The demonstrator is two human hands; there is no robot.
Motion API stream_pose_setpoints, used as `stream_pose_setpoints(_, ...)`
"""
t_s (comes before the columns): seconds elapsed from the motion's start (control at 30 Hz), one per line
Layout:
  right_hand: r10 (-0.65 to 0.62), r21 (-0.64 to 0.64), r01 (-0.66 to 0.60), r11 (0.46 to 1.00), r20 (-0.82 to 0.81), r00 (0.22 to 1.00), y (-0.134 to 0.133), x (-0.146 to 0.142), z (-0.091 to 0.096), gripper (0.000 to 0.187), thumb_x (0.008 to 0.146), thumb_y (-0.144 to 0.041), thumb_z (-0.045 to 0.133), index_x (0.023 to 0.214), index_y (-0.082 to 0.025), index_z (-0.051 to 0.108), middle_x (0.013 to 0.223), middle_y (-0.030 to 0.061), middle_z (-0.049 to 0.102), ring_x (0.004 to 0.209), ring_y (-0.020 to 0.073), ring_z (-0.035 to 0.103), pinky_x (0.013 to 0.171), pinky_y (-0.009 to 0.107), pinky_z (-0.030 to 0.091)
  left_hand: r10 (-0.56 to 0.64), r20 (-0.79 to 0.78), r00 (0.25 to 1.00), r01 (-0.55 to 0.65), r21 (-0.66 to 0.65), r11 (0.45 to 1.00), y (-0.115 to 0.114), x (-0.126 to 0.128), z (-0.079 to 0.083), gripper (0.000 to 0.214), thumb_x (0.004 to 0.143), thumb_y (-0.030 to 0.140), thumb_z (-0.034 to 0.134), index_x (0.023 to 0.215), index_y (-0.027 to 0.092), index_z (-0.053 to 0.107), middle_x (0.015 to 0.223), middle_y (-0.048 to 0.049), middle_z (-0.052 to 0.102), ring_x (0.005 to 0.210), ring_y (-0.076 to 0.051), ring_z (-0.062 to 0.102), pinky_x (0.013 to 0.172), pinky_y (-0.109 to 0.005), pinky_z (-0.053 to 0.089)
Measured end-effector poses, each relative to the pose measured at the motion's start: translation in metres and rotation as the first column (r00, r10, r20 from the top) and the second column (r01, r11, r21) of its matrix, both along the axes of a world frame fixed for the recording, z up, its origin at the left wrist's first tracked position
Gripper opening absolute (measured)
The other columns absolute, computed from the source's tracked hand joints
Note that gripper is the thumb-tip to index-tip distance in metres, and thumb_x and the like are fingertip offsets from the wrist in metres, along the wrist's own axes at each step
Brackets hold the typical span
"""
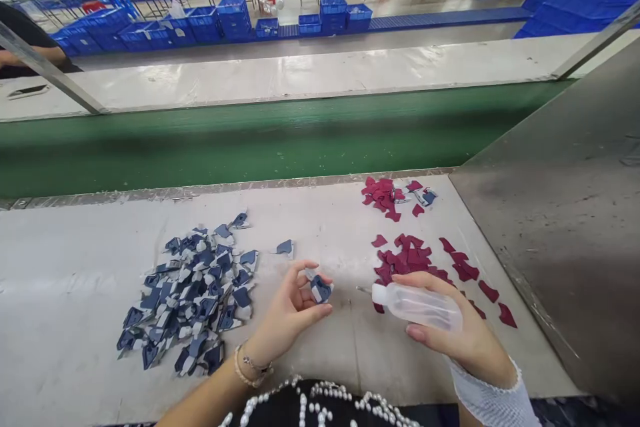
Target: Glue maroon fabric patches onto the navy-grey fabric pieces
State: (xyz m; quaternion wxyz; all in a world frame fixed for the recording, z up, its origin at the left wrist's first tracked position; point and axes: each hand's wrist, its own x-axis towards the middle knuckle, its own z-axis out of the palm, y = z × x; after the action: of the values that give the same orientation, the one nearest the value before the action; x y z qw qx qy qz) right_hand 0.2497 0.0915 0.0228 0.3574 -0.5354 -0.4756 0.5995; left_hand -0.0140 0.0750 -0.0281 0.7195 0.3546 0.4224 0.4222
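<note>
Down on the near side of the green conveyor belt (250, 147), the left hand (290, 310) has a small navy-and-white fabric piece (320, 289) clamped between thumb and fingertips! Just beside it, the right hand (450, 327) is closed firmly around a clear plastic squeeze bottle (417, 307), held on its side, with a thin metal nozzle (364, 289) pointing left toward the navy piece. The hands are close but not touching. There's a beaded bracelet (253, 367) on the left wrist and a white lace cuff (490, 400) at the right, with pearl-trimmed black clothing (310, 407) at the bottom of the view.

Nearer the belt, on the white work table (75, 293), a big heap of navy-and-white pieces (190, 300) lies left of the hands, while scattered dark red pieces (410, 257) spread under and beyond the bottle. Across the belt, blue crates (210, 20) line up in rows, and at far left a co-worker's forearm (30, 57) rests beyond it, with a steel panel (560, 213) closing off the right
</note>
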Motion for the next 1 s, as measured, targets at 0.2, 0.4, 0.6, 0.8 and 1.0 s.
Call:
stream_pose_setpoints(0.2,0.114,0.022,-0.112,0.994,-0.2,0.973,-0.002,-0.007,-0.001,0.044,0.068,-0.052,0.081,0.102,-0.026,0.069,0.068,-0.0003,0.065,0.052,0.0137,0.056,0.047,0.025,0.045,-0.058,-0.31,0.949,0.152,0.29,0.945,0.001,0.009,0.002,0.061,0.083,0.021,0.07,0.133,0.029,0.036,0.114,-0.006,0.065,0.092,-0.018,0.064,0.086,-0.034,0.051)
stream_pose_setpoints(0.4,0.125,0.073,-0.121,0.99,-0.04,0.991,0.003,-0.009,0.009,0.042,0.07,-0.044,0.081,0.106,-0.026,0.068,0.086,0.0044,0.069,0.07,0.0193,0.065,0.059,0.029,0.053,0.273,-0.769,0.577,0.264,0.492,0.83,0.042,-0.001,-0.014,0.056,0.084,0.02,0.064,0.134,0.025,0.037,0.124,-0.0066,0.065,0.119,-0.024,0.06,0.12,-0.054,0.021)
stream_pose_setpoints(0.6,0.122,0.043,-0.122,0.992,0.012,0.993,0.006,-0.013,0.009,0.037,0.071,-0.035,0.081,0.103,-0.026,0.067,0.089,0.0036,0.068,0.076,0.0197,0.066,0.064,0.03,0.054,0.323,-0.827,0.46,0.129,0.422,0.897,0.024,-0.011,-0.007,0.058,0.089,0.024,0.06,0.14,0.028,0.033,0.12,-0.0052,0.064,0.116,-0.024,0.061,0.12,-0.06,0.013)
stream_pose_setpoints(0.8,0.052,0.154,-0.054,0.987,0.019,0.998,-0.002,-0.028,0.027,0.025,0.071,-0.03,0.077,0.091,-0.026,0.062,0.081,-0.0002,0.066,0.065,0.0162,0.063,0.056,0.027,0.051,0.094,-0.306,0.947,0.017,0.341,0.94,-0.008,0.004,0.026,0.059,0.088,0.018,0.062,0.138,0.032,0.033,0.117,-0.0063,0.057,0.099,-0.018,0.061,0.091,-0.035,0.051)
stream_pose_setpoints(1.0,-0.022,0.536,-0.168,0.827,0.33,0.944,-0.01,-0.043,0.05,0.019,0.072,-0.026,0.072,0.086,-0.025,0.059,0.065,-0.004,0.064,0.052,0.0146,0.062,0.046,0.025,0.048,-0.084,0.003,0.996,0.08,0.252,0.964,-0.013,0.024,0.043,0.055,0.086,0.008,0.063,0.129,0.034,0.04,0.126,-0.0049,0.049,0.084,-0.008,0.056,0.074,-0.02,0.05)
